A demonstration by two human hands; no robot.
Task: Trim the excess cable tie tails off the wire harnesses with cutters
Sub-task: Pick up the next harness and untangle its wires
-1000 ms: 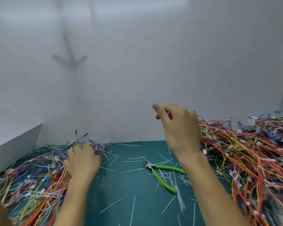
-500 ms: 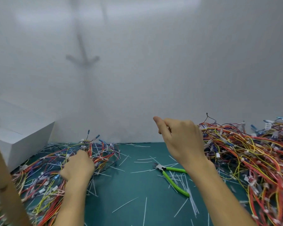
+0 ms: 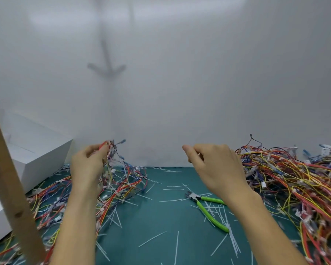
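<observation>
My left hand (image 3: 88, 165) grips a bundle of coloured wires (image 3: 111, 161) and holds it raised above the left pile of wire harnesses (image 3: 52, 199). The bundle's lower strands trail down into that pile. My right hand (image 3: 212, 167) hovers in the air at mid-table with its fingers loosely curled, holding nothing. The green-handled cutters (image 3: 206, 207) lie on the teal mat (image 3: 157, 217) just below and in front of my right hand, jaws pointing left. A bigger pile of wire harnesses (image 3: 294, 188) covers the right side.
Several cut white cable tie tails (image 3: 222, 213) lie scattered over the mat. A white box (image 3: 36, 157) stands at the left against the white wall. A wooden post (image 3: 10, 192) crosses the lower left foreground.
My left hand has closed on a bundle in the left pile and lifted it up off the mat. My right hand stayed raised, drifting slightly lower. The cutters have not moved.
</observation>
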